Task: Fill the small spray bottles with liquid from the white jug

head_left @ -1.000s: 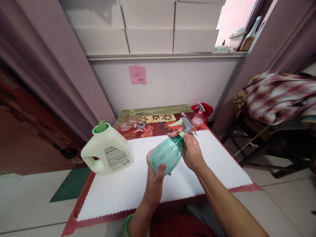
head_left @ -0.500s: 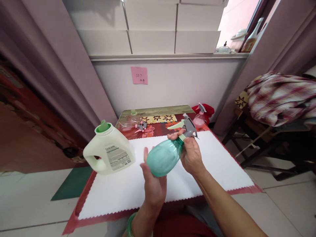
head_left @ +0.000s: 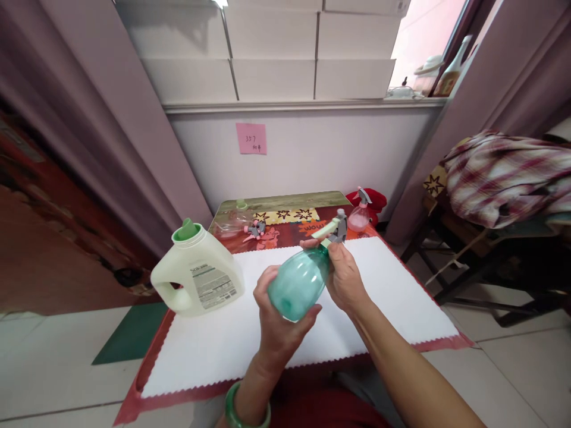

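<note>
A green see-through spray bottle (head_left: 300,282) is tilted in the air over the white mat, its grey and pale green spray head pointing up and away. My left hand (head_left: 282,318) cups the rounded base from below, fingers along its left side and the thumb under it. Around the neck, just below the spray head, my right hand (head_left: 345,278) is closed. Liquid seems to fill much of the bottle. A large pale detergent jug (head_left: 196,270) with a green spout stands on the mat to the left.
On the table's far part lie clear empty-looking bottles (head_left: 229,221) and loose pink-grey spray heads (head_left: 256,230). A pink spray bottle (head_left: 359,217) stands at the far right, before a red cloth (head_left: 379,202). The white mat (head_left: 200,351) covers the near table.
My left hand has turned and now wraps the bottle's base more closely, its thumb moved to the right. The bottle has rotated, so its spray head faces differently and its bottom shows.
</note>
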The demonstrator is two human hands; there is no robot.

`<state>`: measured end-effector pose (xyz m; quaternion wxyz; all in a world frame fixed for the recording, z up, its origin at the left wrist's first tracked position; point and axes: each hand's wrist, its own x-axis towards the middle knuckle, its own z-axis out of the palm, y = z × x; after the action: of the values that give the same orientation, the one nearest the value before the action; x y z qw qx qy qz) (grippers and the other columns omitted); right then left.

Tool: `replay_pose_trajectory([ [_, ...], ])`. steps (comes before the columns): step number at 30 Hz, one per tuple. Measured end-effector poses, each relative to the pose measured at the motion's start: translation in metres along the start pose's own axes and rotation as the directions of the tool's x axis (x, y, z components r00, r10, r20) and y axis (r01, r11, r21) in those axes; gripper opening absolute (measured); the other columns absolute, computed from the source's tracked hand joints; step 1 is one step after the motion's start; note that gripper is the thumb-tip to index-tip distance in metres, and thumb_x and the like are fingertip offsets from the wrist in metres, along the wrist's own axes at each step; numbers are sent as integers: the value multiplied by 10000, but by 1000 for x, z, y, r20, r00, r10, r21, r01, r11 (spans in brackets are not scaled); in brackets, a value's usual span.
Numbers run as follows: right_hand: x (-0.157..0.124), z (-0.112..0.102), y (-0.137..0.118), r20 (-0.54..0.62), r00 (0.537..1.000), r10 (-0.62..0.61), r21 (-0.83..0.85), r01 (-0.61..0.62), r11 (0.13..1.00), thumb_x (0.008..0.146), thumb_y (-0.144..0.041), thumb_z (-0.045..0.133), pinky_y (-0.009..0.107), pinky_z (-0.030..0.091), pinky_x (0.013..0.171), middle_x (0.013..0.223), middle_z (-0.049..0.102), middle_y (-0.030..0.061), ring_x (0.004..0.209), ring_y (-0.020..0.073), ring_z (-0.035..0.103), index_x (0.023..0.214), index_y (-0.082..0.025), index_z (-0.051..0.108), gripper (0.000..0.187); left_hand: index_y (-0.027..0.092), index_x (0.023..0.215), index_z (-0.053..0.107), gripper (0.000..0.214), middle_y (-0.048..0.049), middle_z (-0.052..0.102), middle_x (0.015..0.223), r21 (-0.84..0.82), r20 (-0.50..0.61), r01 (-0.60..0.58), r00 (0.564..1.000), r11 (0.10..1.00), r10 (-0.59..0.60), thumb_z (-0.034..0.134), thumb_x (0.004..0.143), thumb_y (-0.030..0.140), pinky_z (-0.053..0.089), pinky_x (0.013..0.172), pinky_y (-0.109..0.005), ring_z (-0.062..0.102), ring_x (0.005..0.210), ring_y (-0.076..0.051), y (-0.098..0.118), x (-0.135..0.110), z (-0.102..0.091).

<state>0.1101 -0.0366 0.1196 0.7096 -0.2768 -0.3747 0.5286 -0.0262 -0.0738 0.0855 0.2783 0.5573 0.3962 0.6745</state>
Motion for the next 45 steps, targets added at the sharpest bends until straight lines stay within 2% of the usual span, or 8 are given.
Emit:
replay_pose_trajectory([
  [6,-5,8,1,-33,998,45,41,-44,998,872,-601,675,471,512,1008,999,776,49,1161,287,669,1029,-269,610,374,283,1069,541,654,-113,603,1252,179,-7,-351,934,919,358,932,554,181,424,1068,-581,600,1202,-341,-21,0,-1],
  [12,-5,5,4,9,1000,-5,99,5,995,887,-577,670,491,488,1063,1028,739,36,1169,273,661,1023,-289,589,329,332,1543,233,1035,-161,207,1664,-276,-61,167,980,947,-190,693,719,758,383,1126,-514,290,1508,-357,5,-12,14],
  [15,-2,0,1,24,998,-58,73,57,996,889,-562,675,499,478,1076,1027,730,39,1192,278,645,1017,-296,586,308,257,1454,437,931,-183,572,1403,-404,127,605,780,686,-613,351,787,902,571,836,-405,609,1229,-328,17,-9,12],
  [19,0,-4,-4,44,996,-80,0,80,997,876,-562,691,491,480,1066,1015,739,50,1218,291,632,1003,-285,593,319,140,1093,638,782,-70,656,748,-265,417,821,571,506,-707,521,774,844,391,407,-259,568,514,-164,25,0,6],
  [30,-4,-4,-3,-96,982,-164,-163,147,976,902,-485,682,449,511,966,995,789,71,1082,276,707,1042,-231,653,292,275,1260,352,858,-87,516,1256,-60,177,379,915,923,-364,906,610,356,531,816,-360,612,1042,-246,0,-8,5],
  [34,-11,4,-6,-128,973,-194,-236,160,958,905,-489,675,427,541,902,1002,784,76,1041,273,712,1050,-229,656,299,270,1238,371,861,-79,510,1247,-20,127,313,943,950,-308,917,577,333,512,833,-348,595,1054,-248,-6,-11,4],
  [39,-16,2,-17,58,993,-99,-359,113,926,873,-551,690,400,560,853,1135,747,94,1011,265,696,1123,-235,632,407,214,1278,464,751,-91,654,1083,-437,509,666,737,604,-444,810,690,527,533,621,-331,669,803,-235,-6,-13,4],
  [45,-2,-9,-28,341,938,56,-287,48,957,874,-535,695,434,537,924,1180,729,110,1129,309,667,1115,-218,704,398,48,952,700,993,-127,675,740,-321,831,940,338,115,-442,383,703,955,319,333,-239,607,458,-178,-19,-8,-2],
])
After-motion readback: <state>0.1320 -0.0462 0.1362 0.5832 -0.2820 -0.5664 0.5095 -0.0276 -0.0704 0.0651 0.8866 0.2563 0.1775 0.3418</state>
